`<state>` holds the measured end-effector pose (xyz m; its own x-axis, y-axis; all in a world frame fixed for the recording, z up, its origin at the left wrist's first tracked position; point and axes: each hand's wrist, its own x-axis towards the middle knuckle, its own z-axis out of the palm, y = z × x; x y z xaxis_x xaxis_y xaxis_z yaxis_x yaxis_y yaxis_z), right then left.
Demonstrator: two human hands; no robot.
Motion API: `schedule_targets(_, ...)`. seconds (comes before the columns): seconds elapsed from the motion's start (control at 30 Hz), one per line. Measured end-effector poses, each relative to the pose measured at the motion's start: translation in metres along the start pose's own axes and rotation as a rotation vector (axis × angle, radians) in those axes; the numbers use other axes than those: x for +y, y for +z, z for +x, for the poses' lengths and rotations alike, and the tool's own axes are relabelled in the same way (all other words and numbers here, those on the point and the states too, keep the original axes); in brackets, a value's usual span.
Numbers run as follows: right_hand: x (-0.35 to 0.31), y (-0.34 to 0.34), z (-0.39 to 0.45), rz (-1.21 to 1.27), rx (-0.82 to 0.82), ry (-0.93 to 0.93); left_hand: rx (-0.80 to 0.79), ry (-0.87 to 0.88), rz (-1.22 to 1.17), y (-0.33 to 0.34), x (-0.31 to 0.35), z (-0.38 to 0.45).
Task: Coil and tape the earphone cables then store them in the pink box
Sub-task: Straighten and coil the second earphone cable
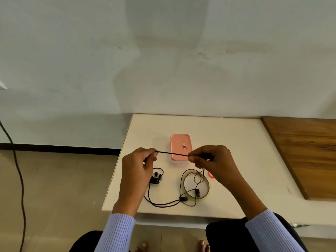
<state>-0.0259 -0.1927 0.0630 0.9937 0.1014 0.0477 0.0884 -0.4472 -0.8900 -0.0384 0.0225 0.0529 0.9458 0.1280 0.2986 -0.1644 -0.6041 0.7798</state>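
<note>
Far left, a dark cord [17,170] trails down the pale wall and over the tan floor, well away from the action. Coming in over the left edge of the low white table [236,135], the left hand [138,166] has finger and thumb curled tight, pinching one end of a thin black earphone cable [172,154]. That stretch runs taut and straight across to the right hand, passing in front of the near end of the pink box.

Just beside the left hand lies a small dark bundle of earbuds [156,178], shiny, rounded, tangled; how many buds are in it I cannot tell. From there the slack cable sweeps down the tabletop in a loose loop and back up to the right.

Centre now: the pink box [181,147], one of it, a smooth rounded rectangle, lid on, a small label on top, sitting flat on the table beyond the hands. Nearer the table's front edge lies one roll of tape [196,184], a thin translucent ring lying flat, with cable draped over it and two dark, stubby earphone pieces [197,193] at its near edge.

The right hand [211,159] pinches the cable's other end, fingers curled around it, more cable dangling beneath. A small red ring [211,175] peeks out from under the wrist, mostly hidden. Far right, a brown wood-grain board [305,153] borders the table. Both forearms wear ribbed, pale blue sleeves [116,231].
</note>
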Motion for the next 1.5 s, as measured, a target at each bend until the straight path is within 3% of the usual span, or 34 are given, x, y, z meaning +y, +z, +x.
schedule_targets(0.17,0.003,-0.001,0.002,0.091,0.041,0.068,0.036,-0.060,0.023,-0.003,-0.007,0.002)
schedule_targets(0.3,0.005,0.000,0.001,-0.028,0.046,0.019,-0.026,-0.091,0.074,0.001,-0.009,-0.001)
schedule_targets(0.4,0.002,0.007,0.001,-0.065,0.053,-0.026,-0.040,-0.014,0.024,0.003,0.002,-0.004)
schedule_targets(0.57,-0.004,0.023,-0.003,-0.066,0.007,-0.150,-0.293,-0.037,-0.177,0.019,0.018,-0.007)
schedule_targets(0.67,-0.007,0.025,-0.003,-0.062,0.001,-0.162,-0.258,-0.054,-0.190,0.021,0.016,-0.005)
schedule_targets(0.87,-0.006,0.016,-0.001,-0.091,-0.006,-0.011,-0.223,-0.085,-0.204,0.014,0.013,-0.001)
schedule_targets(1.23,-0.017,0.005,-0.006,-0.106,0.195,-0.046,-0.198,0.140,-0.085,0.011,0.017,0.001)
schedule_targets(1.5,-0.012,-0.002,-0.002,-0.123,-0.062,-0.041,-0.169,0.099,-0.168,0.007,0.019,0.004)
